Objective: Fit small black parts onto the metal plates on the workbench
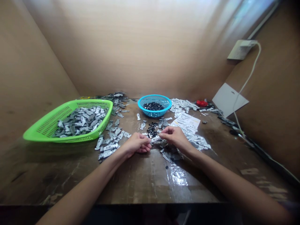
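My left hand (140, 143) pinches one end of a small light-grey plastic piece (155, 138), flat and elongated. At its other end, the fingertips of my right hand (172, 135) are pressed together; whether they grip the piece or something tiny is too small to tell. Just beyond my fingers lies a pile of small round black parts (152, 128). Similar grey plastic pieces (110, 147) lie loose left of my left hand, and more pieces (172, 154) are heaped beneath and beside my right hand.
A green basket (93, 136) of grey pieces stands left; a blue basket (154, 114) of black parts stands behind my hands. White pieces (184, 105), a paper sheet (195, 121) and a red object (202, 103) lie right. A white cable (248, 76) hangs from the wall socket (237, 50).
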`<state>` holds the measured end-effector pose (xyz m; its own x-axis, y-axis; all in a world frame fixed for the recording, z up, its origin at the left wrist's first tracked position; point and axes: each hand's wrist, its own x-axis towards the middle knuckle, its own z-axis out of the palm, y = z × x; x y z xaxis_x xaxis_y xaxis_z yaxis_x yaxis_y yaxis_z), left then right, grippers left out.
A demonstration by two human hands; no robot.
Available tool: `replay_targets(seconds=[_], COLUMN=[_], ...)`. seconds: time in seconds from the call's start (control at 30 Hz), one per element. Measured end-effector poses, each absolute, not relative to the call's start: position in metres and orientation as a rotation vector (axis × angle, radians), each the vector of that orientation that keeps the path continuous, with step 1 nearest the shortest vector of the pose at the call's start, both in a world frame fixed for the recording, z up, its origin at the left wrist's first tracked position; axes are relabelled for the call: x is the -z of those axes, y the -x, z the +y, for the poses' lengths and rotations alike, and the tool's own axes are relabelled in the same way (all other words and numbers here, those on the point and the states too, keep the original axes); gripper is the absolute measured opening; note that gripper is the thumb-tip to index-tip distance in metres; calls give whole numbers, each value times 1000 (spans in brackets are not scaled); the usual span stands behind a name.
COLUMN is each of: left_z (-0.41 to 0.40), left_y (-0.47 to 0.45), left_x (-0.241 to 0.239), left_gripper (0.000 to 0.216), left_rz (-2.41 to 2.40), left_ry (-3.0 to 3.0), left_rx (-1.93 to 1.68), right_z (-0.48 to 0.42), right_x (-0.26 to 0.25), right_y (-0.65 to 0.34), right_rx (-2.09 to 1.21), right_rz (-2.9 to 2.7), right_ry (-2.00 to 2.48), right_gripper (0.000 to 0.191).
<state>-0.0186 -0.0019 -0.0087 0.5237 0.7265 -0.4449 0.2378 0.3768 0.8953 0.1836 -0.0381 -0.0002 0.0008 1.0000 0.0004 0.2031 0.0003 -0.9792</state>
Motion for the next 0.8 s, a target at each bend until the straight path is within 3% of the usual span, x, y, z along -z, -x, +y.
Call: replay_targets(seconds=[0.17,0.63,0.8], left_z=[0,0,0], left_y=[19,20,21], left_x=[9,9,10], left_gripper=[33,34,36], left_rz=[1020,1011,1001], left_ry=[-1142,-1157,-1159], left_rx=[-418,-483,-487], right_z=[-37,-32,-30], right_x=[0,10,10], right_y=[-186,-193,-197], right_rx=[-987,-1470,-1618], right_rz=[-1389,-1105,-1115], right_ry=[1378,1330,1326], right_gripper=[26,37,30])
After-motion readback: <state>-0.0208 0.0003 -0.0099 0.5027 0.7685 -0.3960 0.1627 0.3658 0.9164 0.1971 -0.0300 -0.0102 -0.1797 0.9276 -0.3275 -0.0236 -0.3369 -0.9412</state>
